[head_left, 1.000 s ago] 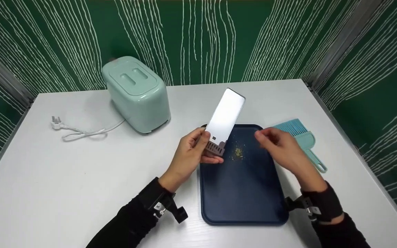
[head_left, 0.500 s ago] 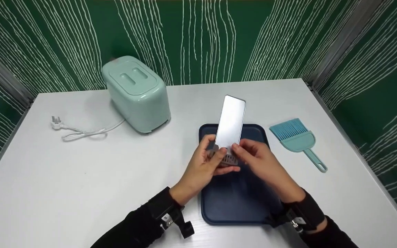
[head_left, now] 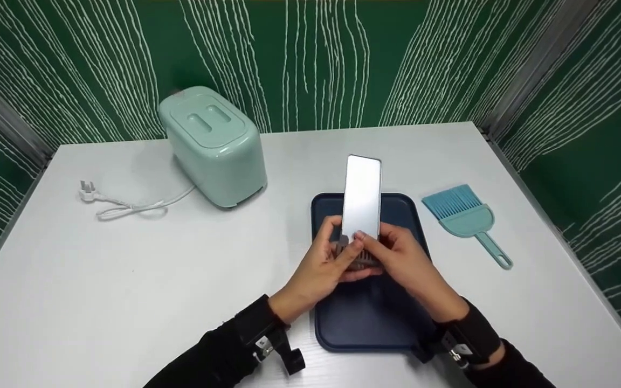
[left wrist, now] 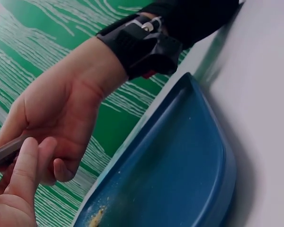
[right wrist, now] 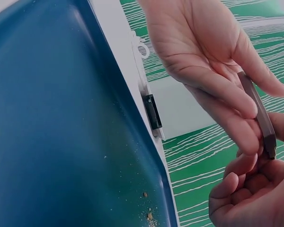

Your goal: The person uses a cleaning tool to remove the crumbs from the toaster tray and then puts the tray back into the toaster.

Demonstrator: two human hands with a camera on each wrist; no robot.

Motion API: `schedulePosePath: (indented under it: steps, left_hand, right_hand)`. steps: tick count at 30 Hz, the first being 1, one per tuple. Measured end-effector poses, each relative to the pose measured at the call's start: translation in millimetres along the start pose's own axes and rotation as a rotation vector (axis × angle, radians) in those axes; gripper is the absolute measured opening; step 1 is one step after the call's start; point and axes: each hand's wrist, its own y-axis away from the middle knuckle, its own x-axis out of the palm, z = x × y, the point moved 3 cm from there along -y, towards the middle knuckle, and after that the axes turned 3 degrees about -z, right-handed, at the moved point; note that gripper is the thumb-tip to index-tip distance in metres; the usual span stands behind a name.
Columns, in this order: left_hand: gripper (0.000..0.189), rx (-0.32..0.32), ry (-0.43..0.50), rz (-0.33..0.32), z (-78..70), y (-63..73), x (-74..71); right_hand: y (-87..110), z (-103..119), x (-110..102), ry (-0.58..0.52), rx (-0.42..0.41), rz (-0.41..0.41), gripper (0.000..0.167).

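Observation:
Both hands hold a toaster crumb tray (head_left: 361, 194), a long, flat, shiny metal plate with a grey slotted end. It is held above a dark blue serving tray (head_left: 375, 323), its far end tilted away from the body. My left hand (head_left: 321, 264) grips the slotted end, thumb on top and fingers beneath. From the other side my right hand (head_left: 405, 264) pinches the same end, its thumb on the plate beside the left thumb. Yellowish crumbs (left wrist: 98, 216) lie on the blue tray; in the head view the hands hide them.
A mint-green toaster (head_left: 224, 156) stands at the back left, its white cord and plug (head_left: 88, 193) lying on the white table (head_left: 154, 296). Right of the blue tray lies a mint hand brush (head_left: 469, 218) with blue bristles. Green patterned walls enclose the table's back and sides.
The right hand has come in from the right and taken hold of the crumb tray's slotted end. The crumb tray has turned more upright in view and shifted slightly toward the body.

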Motion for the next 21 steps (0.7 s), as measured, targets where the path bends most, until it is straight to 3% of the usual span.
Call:
schedulePosePath:
  steps: [4,11,17,21]
  left_hand:
    - [0.041,-0.009,-0.094,0.02,-4.5,-1.7,-4.7]
    - [0.056,0.016,-0.479,-0.066,-35.8,-7.4,-34.5]
    - [0.051,0.201,-0.861,-0.103,-75.9,-7.0,-64.1]
    - [0.043,0.297,-0.946,-0.156,-100.0,-4.3,-76.8]
  right_hand:
    - [-1.3,0,-2,0.007,0.014,0.013,0.03]
    - [-5.2,-1,-4,0.016,0.059,0.077,0.035]
    - [-6.9,-3,-7,0.07,0.089,0.119,0.035]
    - [-9.0,-3,-6,0.078,0.093,0.178,0.036]
